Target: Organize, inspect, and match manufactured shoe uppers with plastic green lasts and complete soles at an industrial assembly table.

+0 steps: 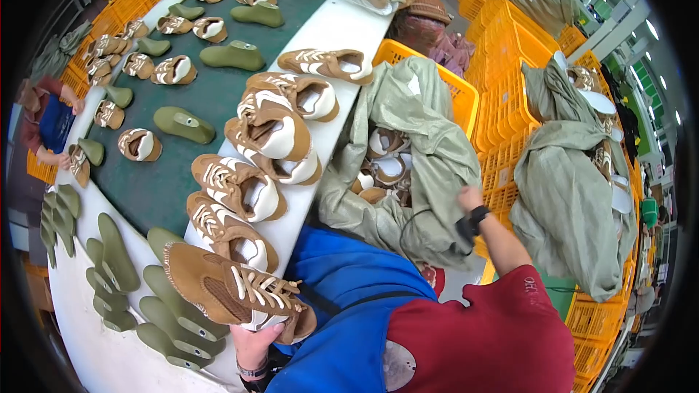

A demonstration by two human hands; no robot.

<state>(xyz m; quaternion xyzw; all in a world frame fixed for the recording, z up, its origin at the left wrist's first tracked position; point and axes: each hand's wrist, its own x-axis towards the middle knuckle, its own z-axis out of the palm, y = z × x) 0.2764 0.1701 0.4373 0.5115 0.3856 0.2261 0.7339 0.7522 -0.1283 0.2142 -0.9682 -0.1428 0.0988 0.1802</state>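
At the near end of the table, my left hand point(253, 343) grips a brown lace-up shoe upper point(229, 287) with white trim, fingers under its heel part. My right hand point(470, 198) is curled closed at the edge of a grey-green sack point(444, 156); whatever it may hold is hidden. Inside the sack lie several brown and white shoe uppers point(388, 167). Along the white table ledge point(342, 29) stands a row of similar brown uppers point(273, 131), the nearest almost touching the one in my left hand.
A dark green conveyor belt point(138, 189) carries uppers and green shoe lasts point(183, 125). More lasts point(178, 320) lie on the white tabletop beside my left hand. Yellow crates point(502, 102) stack behind the sack, with another filled sack point(568, 204) at right. A co-worker point(51, 113) handles pieces across the belt.
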